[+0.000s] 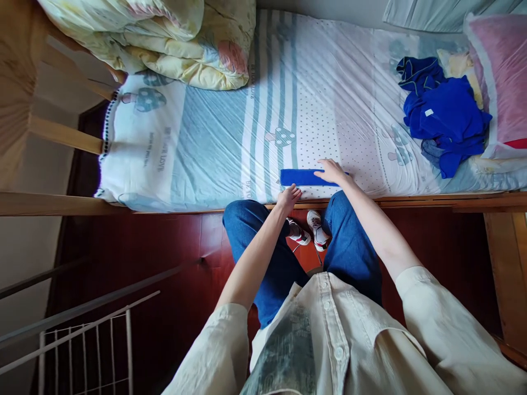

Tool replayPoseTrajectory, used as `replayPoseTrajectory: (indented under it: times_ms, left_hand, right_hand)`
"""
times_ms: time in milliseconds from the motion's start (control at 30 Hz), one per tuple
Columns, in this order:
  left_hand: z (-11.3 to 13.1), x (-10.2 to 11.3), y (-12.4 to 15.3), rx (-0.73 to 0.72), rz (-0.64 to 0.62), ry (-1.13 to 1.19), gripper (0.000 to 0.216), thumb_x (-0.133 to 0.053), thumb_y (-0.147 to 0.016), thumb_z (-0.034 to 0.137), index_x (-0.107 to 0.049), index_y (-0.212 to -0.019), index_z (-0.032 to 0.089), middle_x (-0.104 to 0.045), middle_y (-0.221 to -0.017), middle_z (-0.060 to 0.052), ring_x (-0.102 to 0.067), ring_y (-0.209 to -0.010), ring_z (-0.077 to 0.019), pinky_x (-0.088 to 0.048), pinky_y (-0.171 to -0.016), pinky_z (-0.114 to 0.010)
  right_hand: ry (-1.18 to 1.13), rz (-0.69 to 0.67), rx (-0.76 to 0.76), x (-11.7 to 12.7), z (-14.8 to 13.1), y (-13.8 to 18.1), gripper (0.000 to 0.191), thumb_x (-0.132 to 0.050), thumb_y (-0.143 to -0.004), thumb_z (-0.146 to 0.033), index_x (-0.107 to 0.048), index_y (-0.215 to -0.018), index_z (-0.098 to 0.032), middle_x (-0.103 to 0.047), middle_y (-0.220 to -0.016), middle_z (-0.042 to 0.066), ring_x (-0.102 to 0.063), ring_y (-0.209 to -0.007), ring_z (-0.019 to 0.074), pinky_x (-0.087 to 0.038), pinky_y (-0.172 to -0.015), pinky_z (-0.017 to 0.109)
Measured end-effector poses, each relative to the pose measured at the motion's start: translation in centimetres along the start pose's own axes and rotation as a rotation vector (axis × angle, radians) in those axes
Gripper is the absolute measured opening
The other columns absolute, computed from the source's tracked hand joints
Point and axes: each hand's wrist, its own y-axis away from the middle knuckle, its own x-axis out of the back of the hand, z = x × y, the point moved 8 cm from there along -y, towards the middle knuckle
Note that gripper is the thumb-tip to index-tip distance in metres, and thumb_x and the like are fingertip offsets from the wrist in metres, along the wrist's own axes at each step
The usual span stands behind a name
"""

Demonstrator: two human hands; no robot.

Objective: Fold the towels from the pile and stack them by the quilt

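Note:
A long, narrow folded blue cloth (300, 178) lies flat near the front edge of the bed, over the striped and dotted part of the sheet. My right hand (331, 171) is over its right part, palm down with the fingers apart. At the cloth's near edge, left of centre, is my left hand (290, 195), its fingers loosely bent and apart. Whether its fingertips press on the cloth is hard to see. Nothing is gripped in either hand.
A rumpled blue garment pile (447, 118) lies to the right, beside a pink pillow (508, 82). Back left is a bunched yellow quilt (185, 46). The patterned sheet (214, 137) covers the bed. A white metal rack (86, 351) stands lower left on the dark red floor.

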Motion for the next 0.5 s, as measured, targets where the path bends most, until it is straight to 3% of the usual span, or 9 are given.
replayPoseTrajectory:
  times_ms: [100, 200, 367, 500]
  left_hand:
    - [0.8, 0.2, -1.0, -0.032, 0.096, 0.046, 0.011, -0.069, -0.094, 0.016, -0.06, -0.099, 0.02, -0.069, -0.099, -0.009, -0.074, -0.107, -0.0195, -0.064, -0.094, -0.03]
    - [1.6, 0.7, -2.0, -0.083, 0.166, -0.002, 0.015, -0.071, -0.095, 0.02, -0.059, -0.103, 0.021, -0.067, -0.1, -0.007, -0.074, -0.104, -0.0172, -0.063, -0.09, -0.027]
    - [2.4, 1.3, -3.2, -0.167, 0.239, -0.118, 0.031, -0.078, -0.09, 0.027, -0.058, -0.113, 0.021, -0.063, -0.091, -0.001, -0.073, -0.09, -0.0153, -0.061, -0.079, -0.026]
    - [3.4, 1.3, -3.2, -0.225, 0.266, -0.19, 0.037, -0.072, -0.091, 0.025, -0.056, -0.123, 0.021, -0.065, -0.092, -0.001, -0.073, -0.09, -0.0154, -0.059, -0.08, -0.026]
  right_hand:
    - [0.067, -0.11, 0.058, -2.4, -3.0, -0.5, 0.061, -0.082, -0.088, -0.041, -0.065, -0.143, -0.018, -0.064, -0.149, 0.016, -0.055, -0.145, 0.036, -0.044, -0.123, 0.052]
    - [0.122, -0.188, 0.072, -4.3, -4.6, -1.2, 0.063, -0.079, -0.091, -0.034, -0.06, -0.148, -0.015, -0.06, -0.154, 0.019, -0.053, -0.148, 0.0349, -0.043, -0.125, 0.048]
    - [0.134, -0.253, 0.076, -5.8, -5.2, -2.4, 0.081, -0.087, -0.081, -0.033, -0.054, -0.154, -0.017, -0.052, -0.162, 0.018, -0.048, -0.153, 0.0358, -0.039, -0.128, 0.048]
    - [0.114, -0.271, 0.059, -6.3, -5.4, -3.3, 0.093, -0.09, -0.076, -0.032, -0.049, -0.158, -0.016, -0.046, -0.167, 0.019, -0.043, -0.156, 0.0354, -0.037, -0.13, 0.048]
